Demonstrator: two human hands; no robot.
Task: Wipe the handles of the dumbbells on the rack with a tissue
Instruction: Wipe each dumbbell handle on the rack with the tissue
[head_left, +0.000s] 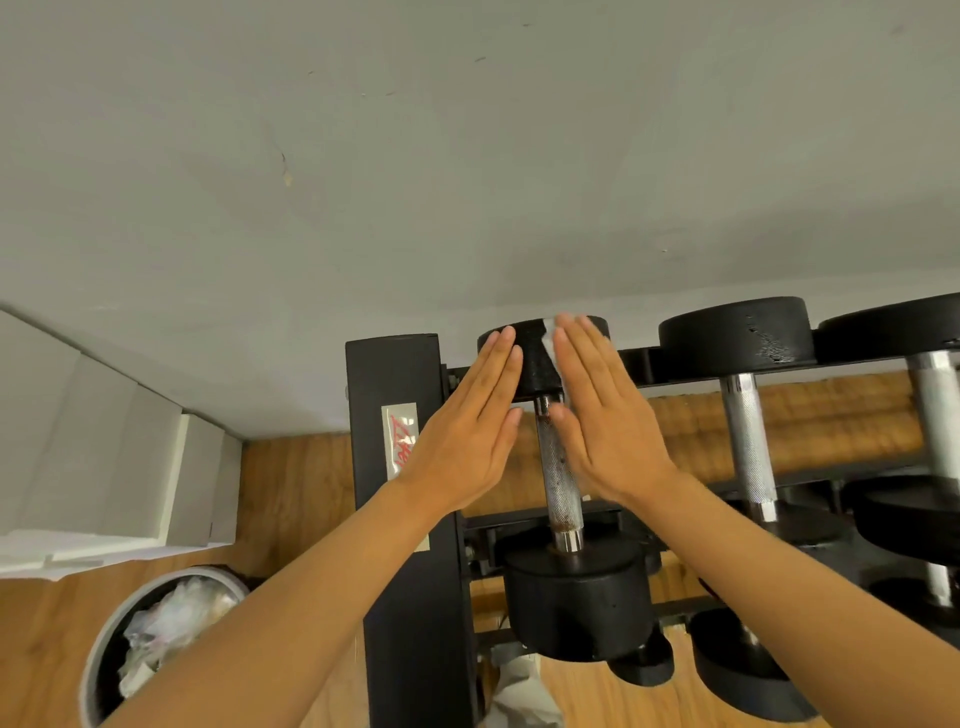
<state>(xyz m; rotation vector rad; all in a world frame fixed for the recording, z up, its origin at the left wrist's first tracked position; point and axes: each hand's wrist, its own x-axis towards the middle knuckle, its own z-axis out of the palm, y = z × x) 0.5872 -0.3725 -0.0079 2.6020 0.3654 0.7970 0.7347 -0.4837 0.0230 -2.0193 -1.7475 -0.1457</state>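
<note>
Head view, looking down at black dumbbell rack (400, 467), centre to right of frame.

Left hand (465, 426): flat, fingers straight and together, at centre frame just left of handle (556, 467) of leftmost dumbbell (576, 603). Holds nothing visible.

Right hand (605, 415): flat, fingers straight, just right of same handle. White tissue (549, 345) showing at its inner edge, against far weight head; whether pressed under palm or pinched, cannot tell.

Handle: knurled metal, dark speckling along lower part, bare between the two palms. Contact of palms with handle not resolvable.

Further dumbbells (743, 415) on rack toward right edge, handles uncovered.

Container: round grey bin (104, 654), lower left, on wood floor (291, 499). Contents: crumpled pale paper or plastic waste (171, 623), piled close to rim.

Upper left: white boxes (104, 441) against wall.
</note>
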